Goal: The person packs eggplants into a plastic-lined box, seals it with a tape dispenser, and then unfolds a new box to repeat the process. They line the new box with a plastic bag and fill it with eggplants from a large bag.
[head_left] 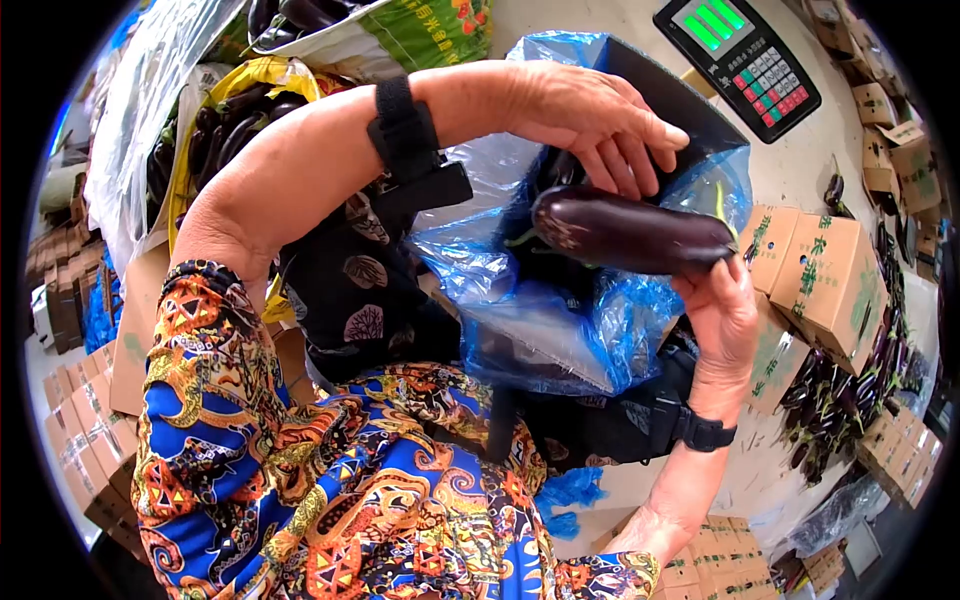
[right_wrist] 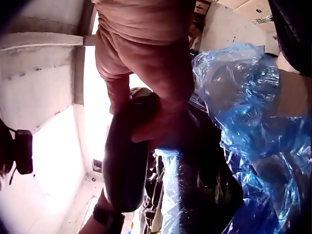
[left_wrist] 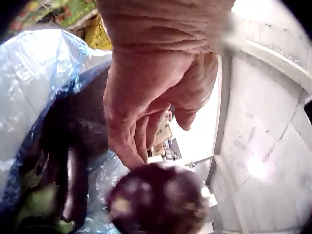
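Observation:
A glossy dark purple eggplant [head_left: 630, 232] is held above a box lined with a blue plastic bag [head_left: 540, 345]. My right hand [head_left: 722, 312] pinches it at its green-stemmed end, thumb on one side and fingers on the other, as the right wrist view also shows. Its rounded end points left. My left hand [head_left: 610, 125] hangs just beyond the eggplant with loosely bent fingers and nothing gripped; in the left wrist view its fingertips come right at the rounded end of the eggplant [left_wrist: 158, 200]. More eggplants [left_wrist: 73, 185] lie inside the bag, partly hidden.
A digital scale display [head_left: 740, 60] with green digits stands at the upper right. Printed cardboard boxes [head_left: 825, 280] and a heap of eggplants [head_left: 850, 400] are on the right. At upper left, a yellow bag [head_left: 285, 70] holds eggplants beside clear plastic sheeting [head_left: 135, 150].

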### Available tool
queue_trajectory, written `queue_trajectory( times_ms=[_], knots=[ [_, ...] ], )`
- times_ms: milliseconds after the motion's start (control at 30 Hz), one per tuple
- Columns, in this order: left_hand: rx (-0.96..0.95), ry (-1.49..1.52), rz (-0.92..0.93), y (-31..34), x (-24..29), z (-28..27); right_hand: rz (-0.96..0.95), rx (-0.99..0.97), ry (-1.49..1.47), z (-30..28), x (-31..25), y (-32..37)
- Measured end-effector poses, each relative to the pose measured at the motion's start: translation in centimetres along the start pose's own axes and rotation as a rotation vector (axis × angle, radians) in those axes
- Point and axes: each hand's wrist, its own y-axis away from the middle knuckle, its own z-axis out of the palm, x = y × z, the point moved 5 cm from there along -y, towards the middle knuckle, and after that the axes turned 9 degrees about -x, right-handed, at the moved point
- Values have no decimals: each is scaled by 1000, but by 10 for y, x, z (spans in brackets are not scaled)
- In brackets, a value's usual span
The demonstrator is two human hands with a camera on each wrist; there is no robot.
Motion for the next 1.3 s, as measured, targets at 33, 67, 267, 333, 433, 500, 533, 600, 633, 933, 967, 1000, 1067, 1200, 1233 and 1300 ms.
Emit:
queue_trajectory(
  times_ms=[33,67,267,333,433,500,533,600,633,933,967,1000,1067,1200,1233,1300],
  knots=[
    [-34,18,-14,3,-1,-3,-20,-29,-15,-1,-4,4],
    [-68,38,-25,6,-1,-5,-38,-57,-28,-1,-7,7],
    [-210,146,-116,17,-6,9,-121,78,-118,-8,-12,21],
    [-226,191,-106,15,-13,14,-111,112,-163,-8,-10,22],
    [-282,257,-83,12,-20,18,-111,162,-214,1,-7,20],
    [-300,255,-72,12,-17,20,-113,159,-257,0,-6,21],
    [-310,253,-68,12,-16,23,-115,158,-279,0,-5,23],
    [-240,121,-2,16,-5,33,-126,179,-280,-6,-3,26],
    [-200,19,40,16,-2,38,-124,176,-260,-14,0,30],
    [-332,188,121,18,-4,56,-172,187,-226,-18,-3,56],
    [-352,217,99,18,-4,56,-177,193,-224,-19,-3,57],
    [-369,245,76,18,-5,56,-182,196,-223,-19,-3,58],
    [-366,264,47,16,-5,54,-188,189,-236,-19,-2,56],
    [-252,-92,74,10,-8,48,-158,243,-120,-3,-5,49],
    [-213,-268,92,8,-8,46,-143,281,-53,6,-7,45],
    [-200,-466,65,9,-10,45,-69,191,88,21,-9,33]
  ],
)
